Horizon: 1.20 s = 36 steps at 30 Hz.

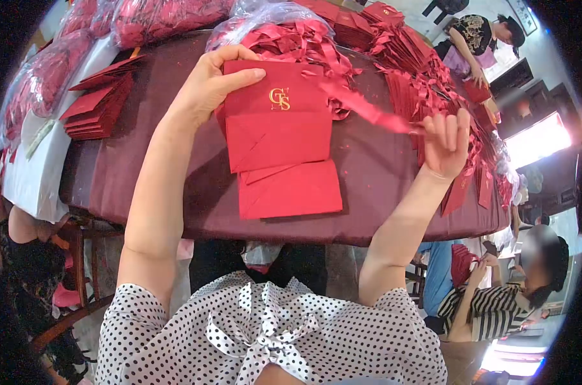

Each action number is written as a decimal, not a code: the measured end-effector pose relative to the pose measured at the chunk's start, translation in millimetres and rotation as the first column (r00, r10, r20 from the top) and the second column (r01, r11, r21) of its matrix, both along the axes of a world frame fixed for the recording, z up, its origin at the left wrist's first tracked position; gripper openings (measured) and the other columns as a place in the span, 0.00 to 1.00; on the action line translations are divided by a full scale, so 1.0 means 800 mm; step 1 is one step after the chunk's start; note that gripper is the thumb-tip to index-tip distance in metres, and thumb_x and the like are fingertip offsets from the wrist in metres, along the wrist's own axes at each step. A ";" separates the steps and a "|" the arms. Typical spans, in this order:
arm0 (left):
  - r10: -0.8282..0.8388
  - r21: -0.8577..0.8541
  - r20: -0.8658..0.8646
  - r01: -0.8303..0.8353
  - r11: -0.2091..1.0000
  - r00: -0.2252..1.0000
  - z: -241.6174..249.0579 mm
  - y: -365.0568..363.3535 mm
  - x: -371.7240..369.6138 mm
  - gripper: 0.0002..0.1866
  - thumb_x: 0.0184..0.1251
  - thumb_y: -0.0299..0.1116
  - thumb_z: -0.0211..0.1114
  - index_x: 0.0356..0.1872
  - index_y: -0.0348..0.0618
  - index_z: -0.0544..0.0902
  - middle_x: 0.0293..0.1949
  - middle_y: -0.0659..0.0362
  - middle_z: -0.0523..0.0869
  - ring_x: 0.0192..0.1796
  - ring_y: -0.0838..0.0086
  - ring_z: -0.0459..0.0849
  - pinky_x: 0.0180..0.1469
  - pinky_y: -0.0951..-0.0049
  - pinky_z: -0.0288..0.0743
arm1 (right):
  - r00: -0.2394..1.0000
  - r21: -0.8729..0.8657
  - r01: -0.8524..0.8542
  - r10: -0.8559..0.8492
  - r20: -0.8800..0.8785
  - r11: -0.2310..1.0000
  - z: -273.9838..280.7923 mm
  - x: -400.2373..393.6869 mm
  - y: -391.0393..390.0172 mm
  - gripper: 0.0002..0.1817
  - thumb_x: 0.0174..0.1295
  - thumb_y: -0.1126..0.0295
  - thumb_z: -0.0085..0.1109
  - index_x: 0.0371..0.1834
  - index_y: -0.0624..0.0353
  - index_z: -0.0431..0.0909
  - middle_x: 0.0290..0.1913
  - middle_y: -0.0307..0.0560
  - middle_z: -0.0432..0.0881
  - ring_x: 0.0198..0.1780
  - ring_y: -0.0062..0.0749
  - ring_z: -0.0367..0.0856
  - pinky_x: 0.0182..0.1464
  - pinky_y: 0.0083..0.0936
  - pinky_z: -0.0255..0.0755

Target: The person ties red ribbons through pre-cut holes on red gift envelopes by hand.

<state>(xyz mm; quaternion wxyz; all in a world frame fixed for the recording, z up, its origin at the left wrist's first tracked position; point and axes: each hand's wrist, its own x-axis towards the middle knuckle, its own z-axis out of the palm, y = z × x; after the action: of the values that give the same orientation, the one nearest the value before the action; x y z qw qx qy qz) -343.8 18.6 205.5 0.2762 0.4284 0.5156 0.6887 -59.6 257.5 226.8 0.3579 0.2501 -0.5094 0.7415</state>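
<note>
My left hand [215, 82] grips the top left corner of a flat-folded red paper bag [271, 80] with gold lettering, thumb in front. To the right, my right hand [446, 144] is raised with its fingers curled, pinching the end of a red ribbon [371, 112]. The ribbon stretches from the bag's upper right side to those fingers; where it meets the bag is blurred. Lower on the tablecloth, another folded red bag [291, 192] sticks out beneath the held one. A heap of loose red ribbons [297, 40] lies just beyond the bag.
A dark red cloth covers the round table [156, 186]. Folded red bags [98, 109] stand stacked at left, near plastic-wrapped red bundles [47, 83]. Ribboned bags [409, 96] line the right side. One person [480, 45] works across the table; another [490, 301] sits at right.
</note>
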 end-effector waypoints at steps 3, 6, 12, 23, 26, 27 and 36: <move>0.014 -0.031 0.002 -0.014 0.999 1.000 0.000 0.003 0.005 0.09 0.56 0.25 0.69 0.38 0.41 0.81 0.35 0.63 0.84 0.38 0.83 0.81 0.42 0.81 0.76 | 0.971 -0.016 0.219 -0.216 0.101 0.976 -0.003 0.000 -0.005 0.07 0.66 0.67 0.53 0.38 0.58 0.71 0.23 0.34 0.64 0.24 0.19 0.60 0.36 0.26 0.60; 0.059 0.024 -0.068 -0.057 0.998 0.996 0.000 0.005 0.012 0.10 0.55 0.25 0.69 0.39 0.39 0.81 0.37 0.61 0.83 0.39 0.82 0.81 0.43 0.80 0.76 | 0.854 0.162 0.414 -0.444 0.273 0.896 -0.009 -0.019 -0.011 0.08 0.67 0.66 0.52 0.41 0.58 0.75 0.32 0.38 0.75 0.32 0.24 0.71 0.39 0.24 0.66; 0.062 0.068 -0.141 -0.053 0.996 0.988 0.004 0.002 0.015 0.10 0.54 0.26 0.70 0.38 0.42 0.81 0.35 0.67 0.79 0.41 0.83 0.76 0.47 0.81 0.69 | 0.683 0.638 0.148 -0.544 0.487 0.756 -0.032 -0.071 -0.058 0.22 0.59 0.67 0.62 0.55 0.61 0.72 0.48 0.37 0.77 0.51 0.21 0.71 0.55 0.22 0.67; 0.171 0.086 -0.132 -0.161 0.983 0.976 -0.004 0.006 0.003 0.11 0.50 0.27 0.72 0.29 0.43 0.76 0.34 0.68 0.72 0.39 0.84 0.72 0.43 0.82 0.66 | 0.823 0.010 0.173 -0.150 0.548 0.985 -0.038 -0.041 -0.009 0.12 0.65 0.69 0.55 0.50 0.57 0.73 0.23 0.36 0.73 0.22 0.21 0.70 0.30 0.24 0.69; 0.210 0.085 -0.160 -0.198 0.976 0.964 -0.003 0.005 0.000 0.12 0.48 0.27 0.74 0.27 0.41 0.76 0.36 0.66 0.70 0.38 0.82 0.73 0.43 0.81 0.69 | 0.913 -0.215 0.051 0.042 0.406 0.975 -0.044 -0.037 0.004 0.16 0.69 0.58 0.49 0.50 0.57 0.74 0.33 0.41 0.79 0.29 0.26 0.72 0.36 0.29 0.70; 0.200 0.049 -0.153 -0.195 0.980 0.968 -0.003 0.004 -0.001 0.12 0.49 0.27 0.74 0.27 0.41 0.76 0.36 0.66 0.70 0.38 0.82 0.73 0.43 0.81 0.69 | 0.925 -0.236 -0.197 0.261 0.277 0.951 -0.038 -0.040 0.006 0.25 0.69 0.50 0.43 0.58 0.58 0.70 0.47 0.46 0.80 0.39 0.29 0.75 0.39 0.28 0.70; 0.321 0.035 -0.234 -0.322 0.946 0.918 -0.006 0.015 0.009 0.15 0.65 0.39 0.63 0.27 0.38 0.75 0.34 0.66 0.72 0.39 0.82 0.68 0.44 0.82 0.61 | 0.920 -0.052 0.312 -0.288 0.266 0.949 -0.032 -0.049 -0.017 0.18 0.70 0.60 0.46 0.51 0.63 0.74 0.36 0.45 0.82 0.34 0.26 0.79 0.34 0.23 0.73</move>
<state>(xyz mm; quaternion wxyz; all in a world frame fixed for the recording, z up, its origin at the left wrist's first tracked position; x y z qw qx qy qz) -336.4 30.9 200.9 0.0966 0.4164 0.6096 0.6676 -99.1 244.1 200.8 0.4102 0.0548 -0.5484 0.7266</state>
